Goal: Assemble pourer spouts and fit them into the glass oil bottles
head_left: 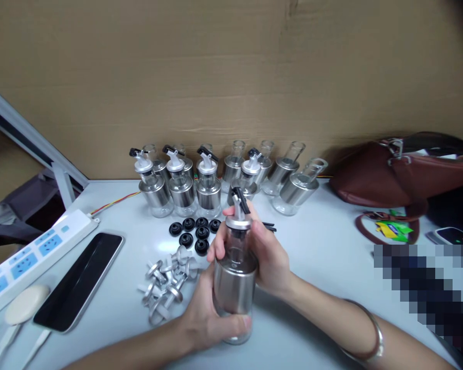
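Observation:
A glass oil bottle [235,285] with a brushed-metal sleeve stands upright close in front of me. Its neck carries a silver pour spout [238,222] with a black flip lid. My left hand [210,313] is wrapped round the lower body, thumb across the front. At the neck, just under the spout's rim, my right hand [272,257] grips from the right; some of its fingers are hidden behind the bottle. Left of the bottle lie a heap of loose silver spout pieces [170,282] and several black ring-shaped stoppers [201,232].
Behind stand several spouted bottles [183,192] and several open-necked bottles [293,187] against a cardboard wall [231,77]. Small black parts [269,226] lie beyond my right hand. A phone [81,282] and power strip [27,262] are left, a brown bag [370,174] right.

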Demonstrator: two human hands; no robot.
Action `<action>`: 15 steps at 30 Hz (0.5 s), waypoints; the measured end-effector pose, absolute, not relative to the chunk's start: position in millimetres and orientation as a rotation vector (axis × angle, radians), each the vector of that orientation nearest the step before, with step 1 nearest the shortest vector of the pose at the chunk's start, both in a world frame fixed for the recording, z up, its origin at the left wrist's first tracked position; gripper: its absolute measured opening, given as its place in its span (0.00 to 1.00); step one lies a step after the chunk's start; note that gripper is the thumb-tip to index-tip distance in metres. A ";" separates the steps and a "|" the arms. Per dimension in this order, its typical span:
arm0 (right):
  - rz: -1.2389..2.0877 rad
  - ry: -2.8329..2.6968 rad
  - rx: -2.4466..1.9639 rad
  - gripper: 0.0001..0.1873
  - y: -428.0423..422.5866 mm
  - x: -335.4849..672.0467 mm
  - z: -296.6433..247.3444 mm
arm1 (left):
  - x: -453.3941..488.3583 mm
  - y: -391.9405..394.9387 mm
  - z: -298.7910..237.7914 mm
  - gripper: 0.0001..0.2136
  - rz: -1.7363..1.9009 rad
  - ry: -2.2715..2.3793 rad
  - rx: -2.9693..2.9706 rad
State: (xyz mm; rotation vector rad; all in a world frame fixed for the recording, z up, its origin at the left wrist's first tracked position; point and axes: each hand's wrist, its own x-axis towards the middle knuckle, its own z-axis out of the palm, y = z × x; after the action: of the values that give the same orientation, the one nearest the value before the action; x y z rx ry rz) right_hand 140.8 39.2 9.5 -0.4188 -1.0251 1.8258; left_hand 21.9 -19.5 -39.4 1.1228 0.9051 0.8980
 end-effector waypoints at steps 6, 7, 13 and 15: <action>2.025 -0.977 -0.462 0.27 42.6 138.6 15.6 | 21.2 -18.1 -38.0 0.30 0.881 0.862 1.126; 2.027 -0.964 -0.442 0.27 42.2 138.4 16.9 | 21.4 -17.8 -37.5 0.29 0.896 0.854 1.126; 1.941 -0.923 -0.421 0.19 39.1 135.9 18.3 | 22.4 -18.4 -38.1 0.27 0.917 0.819 1.129; 1.906 -0.911 -0.427 0.17 38.8 134.8 17.3 | 22.4 -18.8 -38.6 0.27 0.917 0.814 1.104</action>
State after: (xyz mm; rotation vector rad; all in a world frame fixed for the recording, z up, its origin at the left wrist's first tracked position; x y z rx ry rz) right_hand 134.8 38.8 17.3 -0.4267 -0.9107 1.9057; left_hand 22.4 -18.8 -38.6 1.1042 0.8138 0.9167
